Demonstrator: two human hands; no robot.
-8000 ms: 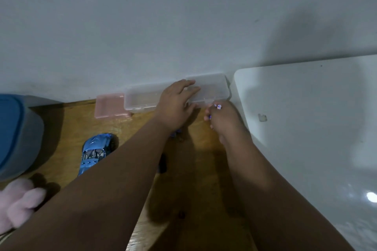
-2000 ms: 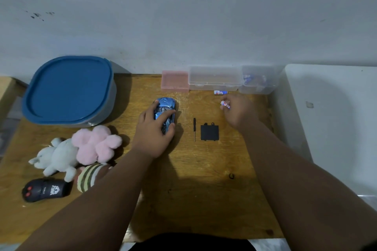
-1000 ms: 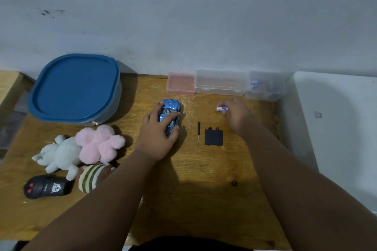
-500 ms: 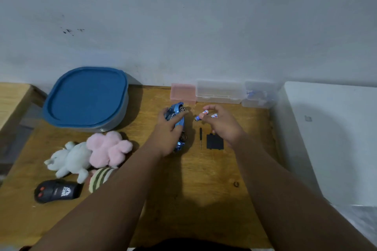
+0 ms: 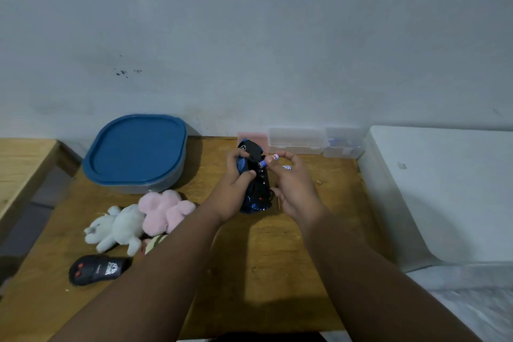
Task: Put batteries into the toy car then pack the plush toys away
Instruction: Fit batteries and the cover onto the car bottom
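Note:
My left hand point(image 5: 232, 187) grips the blue toy car point(image 5: 256, 178), lifted off the wooden table point(image 5: 263, 272) and turned so its black underside faces me. My right hand point(image 5: 295, 186) pinches a small battery point(image 5: 268, 160) at the car's underside and holds a second battery point(image 5: 286, 167) among its fingers. A white plush rabbit point(image 5: 118, 226), a pink plush toy point(image 5: 165, 207) and a striped plush point(image 5: 154, 241), partly hidden by my left arm, lie at the table's left.
A grey tub with a blue lid point(image 5: 137, 151) stands at the back left. A pink box point(image 5: 256, 138) and clear plastic boxes point(image 5: 313, 141) line the wall. A black remote point(image 5: 97, 272) lies front left. A white cabinet point(image 5: 444, 189) borders the right side.
My left hand has lifted the car off the table and flipped it underside up. My right hand picked up batteries and brought one to the car.

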